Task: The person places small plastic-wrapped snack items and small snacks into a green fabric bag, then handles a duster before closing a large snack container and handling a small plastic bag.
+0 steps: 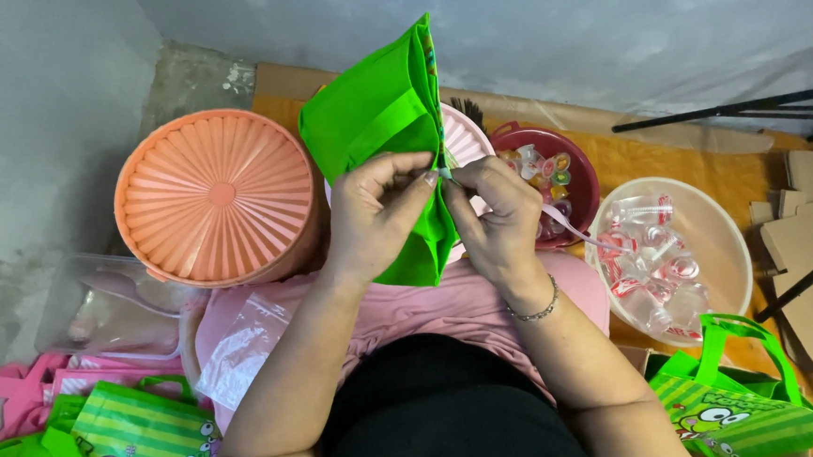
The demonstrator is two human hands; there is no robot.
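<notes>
While both hands meet at the centre of the frame, they work on a bright green fabric bag [376, 117] held folded and upright above the person's lap; the left hand [377, 211] grips the bag's edge with its fingers curled and thumb pressed against the cloth, and the right hand [495, 214], a thin bracelet [536, 311] at its wrist, pinches the end of a pale pink ribbon [576, 232] against the same edge, fingertips of the two hands almost touching; the ribbon trails away to the right of the frame toward a white bowl [722, 228] that holds small clear cups with red and white lids; just above and left of that bowl, behind the right hand, stands a dark red bowl [580, 166] filled with small colourful jelly cups; at the upper left of the frame sits a large salmon-coloured ribbed lid [216, 193] on a round container, and a second, pink ribbed lid [467, 135] shows partly behind the bag; a clear plastic bag [239, 342] lies on the pink cloth over the lap; printed green bags with a cartoon frog fill the lower left corner [142, 442] and the lower right corner [737, 406]; pink bags [31, 388] lie at the left edge.
</notes>
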